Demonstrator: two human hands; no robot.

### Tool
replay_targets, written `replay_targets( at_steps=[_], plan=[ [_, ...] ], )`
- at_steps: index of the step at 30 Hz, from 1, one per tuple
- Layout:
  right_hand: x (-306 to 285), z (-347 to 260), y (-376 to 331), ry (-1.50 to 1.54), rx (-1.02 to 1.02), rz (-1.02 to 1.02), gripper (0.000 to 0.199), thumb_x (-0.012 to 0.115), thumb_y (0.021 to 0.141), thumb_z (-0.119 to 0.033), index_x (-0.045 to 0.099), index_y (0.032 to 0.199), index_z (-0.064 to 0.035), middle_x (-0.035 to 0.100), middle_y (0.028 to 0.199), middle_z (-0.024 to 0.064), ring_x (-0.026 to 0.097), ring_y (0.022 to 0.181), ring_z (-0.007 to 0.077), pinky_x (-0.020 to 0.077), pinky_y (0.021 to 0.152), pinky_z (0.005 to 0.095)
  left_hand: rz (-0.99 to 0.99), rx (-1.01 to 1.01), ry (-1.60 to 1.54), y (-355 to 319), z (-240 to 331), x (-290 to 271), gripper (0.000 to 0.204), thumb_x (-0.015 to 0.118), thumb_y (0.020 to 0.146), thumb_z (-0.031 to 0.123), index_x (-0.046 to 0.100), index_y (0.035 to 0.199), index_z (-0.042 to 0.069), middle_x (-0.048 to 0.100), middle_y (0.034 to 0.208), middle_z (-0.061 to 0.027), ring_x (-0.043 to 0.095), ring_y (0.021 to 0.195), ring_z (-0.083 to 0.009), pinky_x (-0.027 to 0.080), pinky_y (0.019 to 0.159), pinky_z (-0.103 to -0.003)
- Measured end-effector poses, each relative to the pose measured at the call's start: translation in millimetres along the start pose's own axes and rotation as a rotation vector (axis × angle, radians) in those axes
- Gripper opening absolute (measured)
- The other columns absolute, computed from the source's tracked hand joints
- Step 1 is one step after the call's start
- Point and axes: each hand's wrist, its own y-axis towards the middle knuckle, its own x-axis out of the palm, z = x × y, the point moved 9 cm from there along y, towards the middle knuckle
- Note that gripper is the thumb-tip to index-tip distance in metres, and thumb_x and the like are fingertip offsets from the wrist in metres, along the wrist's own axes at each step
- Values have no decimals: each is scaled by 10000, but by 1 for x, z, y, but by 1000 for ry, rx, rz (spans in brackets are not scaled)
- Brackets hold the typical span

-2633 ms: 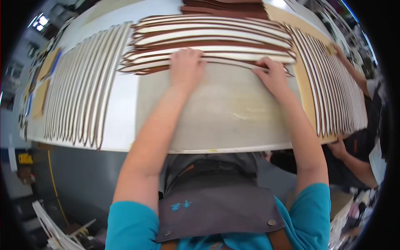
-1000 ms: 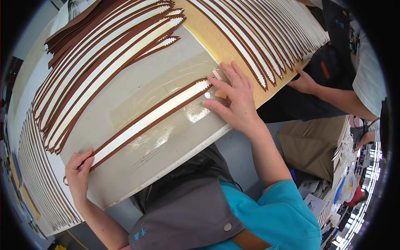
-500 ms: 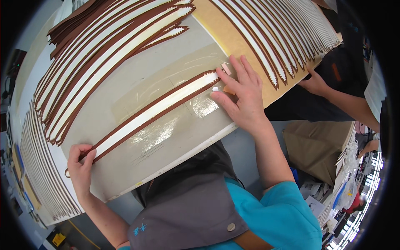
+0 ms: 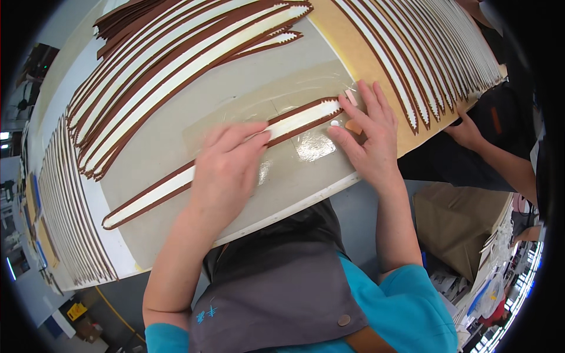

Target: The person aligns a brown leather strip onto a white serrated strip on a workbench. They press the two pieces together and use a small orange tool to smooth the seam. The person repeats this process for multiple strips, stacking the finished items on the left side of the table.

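Observation:
A long strip with a white middle and reddish-brown edges (image 4: 154, 195) lies flat and slanted across the grey work surface, its right end toothed and its left end rounded. Across the strip's middle reaches my left hand (image 4: 226, 170), slightly blurred, fingers stretched out over the white part and thumb hidden. My right hand (image 4: 375, 138) rests at the toothed end with fingers spread, index fingertip touching it. Beside that hand are a small white round piece (image 4: 335, 123), an orange-tan piece (image 4: 353, 126) and a pink tab (image 4: 351, 97). Clear sheeting (image 4: 315, 144) covers the surface under the strip.
Several similar strips (image 4: 182, 82) are heaped at the back left, and thin ones stand in a row (image 4: 73, 217) at the far left. More lie on a tan board (image 4: 382, 88) at right, where another person's hand (image 4: 468, 130) holds the edge. A brown-covered stack (image 4: 459, 223) stands right.
My left hand has left the strip's left end and moved right to its middle. My right hand keeps its place at the toothed end. The whole view has shifted slightly.

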Motion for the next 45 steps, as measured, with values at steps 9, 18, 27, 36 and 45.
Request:
replay_targets(
  at_steps=[9,18,27,36,45],
  plan=[
    [0,2,0,12,-13,14,537,822,873,-389,743,1319,-100,522,1550,249,394,1503,443,297,1192,523,51,52,60,3,-2,32,216,710,879,-35,763,1086,-1,738,1161,-90,655,1041,-320,552,898,-402],
    [-4,3,1,23,0,12,656,848,829,-440,687,1356,-84,502,1559,229,373,1513,438,306,1188,541,42,3,39,4,-2,35,197,707,882,-44,751,1072,-19,738,1170,-110,641,1023,-327,544,880,-399],
    [-9,4,1,77,37,53,713,866,806,-448,658,1373,-68,497,1559,232,366,1518,443,305,1192,541,23,-33,3,5,-6,34,200,709,886,-43,748,1079,-8,737,1185,-111,635,1042,-324,529,907,-399],
    [-5,4,1,58,25,49,598,839,849,-425,715,1312,-67,520,1542,242,390,1499,458,311,1187,538,35,-21,5,6,-3,30,206,712,879,-39,752,1075,11,741,1169,-105,639,1020,-312,519,906,-395],
    [-1,9,0,119,65,33,573,840,865,-374,700,1341,-88,504,1556,245,362,1519,450,285,1204,541,43,34,50,3,-5,29,188,734,863,0,767,1046,24,746,1137,-67,646,1009,-288,547,885,-390]
  ],
)
